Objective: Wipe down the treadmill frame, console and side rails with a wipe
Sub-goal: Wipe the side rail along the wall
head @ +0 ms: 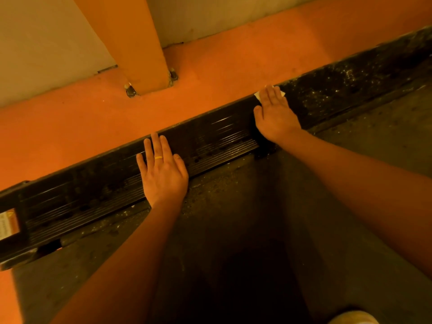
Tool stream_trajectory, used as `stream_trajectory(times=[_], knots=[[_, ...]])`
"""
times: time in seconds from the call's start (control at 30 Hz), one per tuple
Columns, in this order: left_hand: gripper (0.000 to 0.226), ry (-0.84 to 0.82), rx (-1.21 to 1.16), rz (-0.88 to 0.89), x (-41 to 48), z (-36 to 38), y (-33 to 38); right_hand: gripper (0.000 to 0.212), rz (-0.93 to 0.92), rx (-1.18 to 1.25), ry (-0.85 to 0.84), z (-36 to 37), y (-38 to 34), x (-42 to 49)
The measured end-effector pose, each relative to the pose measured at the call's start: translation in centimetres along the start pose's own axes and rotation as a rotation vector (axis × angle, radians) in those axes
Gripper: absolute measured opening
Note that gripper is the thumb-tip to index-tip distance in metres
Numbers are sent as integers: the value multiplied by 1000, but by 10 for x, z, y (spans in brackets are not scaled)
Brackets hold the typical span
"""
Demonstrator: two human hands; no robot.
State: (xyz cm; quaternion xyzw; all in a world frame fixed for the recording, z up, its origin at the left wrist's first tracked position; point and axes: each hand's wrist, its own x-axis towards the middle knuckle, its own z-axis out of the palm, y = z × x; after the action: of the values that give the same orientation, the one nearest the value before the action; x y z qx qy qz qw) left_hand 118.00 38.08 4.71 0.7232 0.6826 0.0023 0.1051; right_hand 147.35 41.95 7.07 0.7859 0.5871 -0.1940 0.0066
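Observation:
A black ribbed side rail (217, 136) of the treadmill runs diagonally from lower left to upper right. Its far right stretch is speckled with dust. My right hand (274, 115) lies flat on the rail with straight fingers, pressing a white wipe (258, 95) whose corners show past the fingertips. My left hand (163, 169), wearing a yellow ring, rests flat on the rail lower down with spread fingers. The dark treadmill belt (233, 230) lies on the near side of the rail under both forearms.
Beyond the rail is an orange floor (210, 73) with an orange post (131, 43) bolted to it, and a pale wall behind. A warning label (8, 224) sits on the rail's left end. A light shoe tip (353, 318) shows at the bottom right.

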Motion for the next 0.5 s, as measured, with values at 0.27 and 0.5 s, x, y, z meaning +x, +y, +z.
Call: stream_trajectory(times=[0.27, 0.5], knots=[[61, 5, -7, -3, 0, 2, -1, 64, -192, -102, -80, 1, 38, -45], [60, -85, 0, 11, 0, -16, 5, 69, -250, -156, -125, -1, 40, -30]])
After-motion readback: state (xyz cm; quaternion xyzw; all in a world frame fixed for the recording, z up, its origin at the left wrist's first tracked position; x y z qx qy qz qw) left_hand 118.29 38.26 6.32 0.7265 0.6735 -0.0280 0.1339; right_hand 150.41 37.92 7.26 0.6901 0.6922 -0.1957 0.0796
